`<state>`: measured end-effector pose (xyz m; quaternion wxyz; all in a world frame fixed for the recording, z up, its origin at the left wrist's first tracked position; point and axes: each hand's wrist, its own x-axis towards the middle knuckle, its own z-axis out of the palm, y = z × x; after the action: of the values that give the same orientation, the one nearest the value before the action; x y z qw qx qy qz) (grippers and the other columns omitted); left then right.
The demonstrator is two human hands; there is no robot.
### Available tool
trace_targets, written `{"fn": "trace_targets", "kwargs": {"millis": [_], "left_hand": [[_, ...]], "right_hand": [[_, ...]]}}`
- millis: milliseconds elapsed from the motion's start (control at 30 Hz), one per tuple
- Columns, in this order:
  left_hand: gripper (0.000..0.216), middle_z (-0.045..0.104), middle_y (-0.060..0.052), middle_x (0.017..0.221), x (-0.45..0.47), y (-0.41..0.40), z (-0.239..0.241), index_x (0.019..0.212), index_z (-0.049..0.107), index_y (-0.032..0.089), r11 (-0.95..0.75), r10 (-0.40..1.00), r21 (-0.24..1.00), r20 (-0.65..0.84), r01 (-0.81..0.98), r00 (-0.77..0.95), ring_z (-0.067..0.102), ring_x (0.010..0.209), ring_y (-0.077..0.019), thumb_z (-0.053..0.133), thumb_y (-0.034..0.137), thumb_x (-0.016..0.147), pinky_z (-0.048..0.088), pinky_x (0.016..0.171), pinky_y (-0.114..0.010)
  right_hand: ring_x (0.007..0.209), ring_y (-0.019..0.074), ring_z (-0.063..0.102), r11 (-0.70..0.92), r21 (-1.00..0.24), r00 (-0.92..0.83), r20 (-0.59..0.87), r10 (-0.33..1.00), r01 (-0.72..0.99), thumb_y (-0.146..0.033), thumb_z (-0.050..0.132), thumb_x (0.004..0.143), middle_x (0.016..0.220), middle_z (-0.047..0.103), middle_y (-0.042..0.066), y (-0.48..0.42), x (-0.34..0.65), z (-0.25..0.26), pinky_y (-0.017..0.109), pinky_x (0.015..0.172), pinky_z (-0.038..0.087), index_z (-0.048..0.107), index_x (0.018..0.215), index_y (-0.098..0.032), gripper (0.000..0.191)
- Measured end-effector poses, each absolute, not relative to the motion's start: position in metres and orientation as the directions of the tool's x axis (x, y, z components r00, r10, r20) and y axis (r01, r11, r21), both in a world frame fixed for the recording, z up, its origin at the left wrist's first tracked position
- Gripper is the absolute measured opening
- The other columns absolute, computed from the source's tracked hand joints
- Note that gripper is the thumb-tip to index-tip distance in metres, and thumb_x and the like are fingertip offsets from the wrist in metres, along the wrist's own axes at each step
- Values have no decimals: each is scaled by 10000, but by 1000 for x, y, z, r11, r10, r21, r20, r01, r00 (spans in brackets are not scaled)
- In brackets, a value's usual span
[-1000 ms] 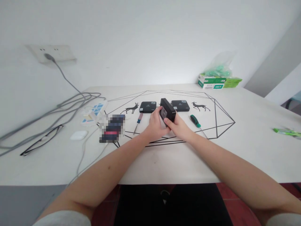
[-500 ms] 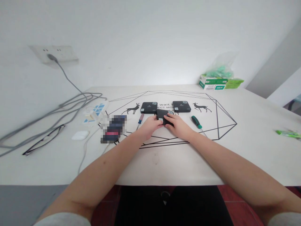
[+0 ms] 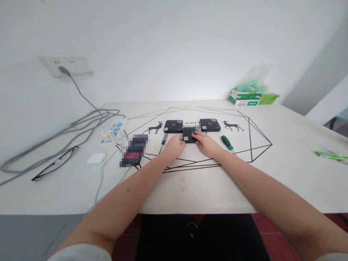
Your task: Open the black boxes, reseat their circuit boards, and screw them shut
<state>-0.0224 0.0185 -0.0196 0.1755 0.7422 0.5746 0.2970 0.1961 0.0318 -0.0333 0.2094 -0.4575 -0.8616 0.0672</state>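
A small black set-top box (image 3: 189,135) with a white label lies flat on the table between my two hands. My left hand (image 3: 174,145) is at its left edge, fingers curled against the side. Over the right part of the same box, my right hand (image 3: 208,145) rests with its fingers on top and its thumb near the front edge. Two similar black boxes sit just behind, one at the left (image 3: 173,126) and one at the right (image 3: 210,125). A screwdriver with a reddish-and-blue handle (image 3: 164,139) lies beside my left hand. To the right is a green-and-black screwdriver (image 3: 227,142).
At left are a phone (image 3: 134,150) with a blurred screen, a white case (image 3: 96,158), glasses (image 3: 56,163), a power strip (image 3: 112,131) and loose grey cables (image 3: 81,125). Green-and-white cartons (image 3: 245,97) stand at the back right; a green packet (image 3: 330,156) lies far right.
The middle box was tilted in my hands and now lies flat and squared up, in front of the other two. My left hand has shifted to its left edge.
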Motion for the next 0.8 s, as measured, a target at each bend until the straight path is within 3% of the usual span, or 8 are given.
{"fn": "trace_targets", "kwargs": {"millis": [267, 500, 700, 800], "left_hand": [[576, 610, -230, 1522, -18, 5, -28, 1495, 549, 100, -336, 936, 371, 236, 866, 262, 534, 1455, -379, 604, 320, 965, 380, 1241, -528], [709, 350, -255, 1732, -16, 1, -33, 1646, 364, 59, -276, 961, 115, 58, 954, 271, 280, 1643, -383, 439, 488, 1088, 237, 1315, -538], [739, 309, -275, 1741, -18, -3, -28, 1654, 341, 29, -300, 954, 93, 35, 949, 298, 264, 1647, -393, 382, 516, 1100, 232, 1313, -552], [740, 306, -288, 1737, -18, -3, -28, 1645, 352, 14, -300, 954, 91, 30, 950, 298, 261, 1646, -400, 379, 516, 1102, 225, 1314, -553]], "right_hand": [[1541, 360, 513, 570, -145, -541, 196, 818, 809, -83, 437, 1016, 1587, 585, 246, 61, 184, -14, 603, 1301, 336, 624, 1458, -82, 480], [1593, 382, 427, 499, -108, -481, 156, 863, 860, -68, 295, 1032, 1665, 467, 292, 79, 166, -14, 577, 1317, 288, 538, 1497, -6, 528], [1624, 346, 380, 489, -107, -474, 140, 869, 866, -47, 249, 1023, 1703, 423, 270, 82, 164, -15, 549, 1321, 284, 476, 1545, -9, 571], [1601, 332, 417, 509, -111, -494, 140, 858, 853, -120, 330, 1046, 1690, 459, 241, 88, 173, -9, 558, 1324, 270, 490, 1546, -65, 528]]}}
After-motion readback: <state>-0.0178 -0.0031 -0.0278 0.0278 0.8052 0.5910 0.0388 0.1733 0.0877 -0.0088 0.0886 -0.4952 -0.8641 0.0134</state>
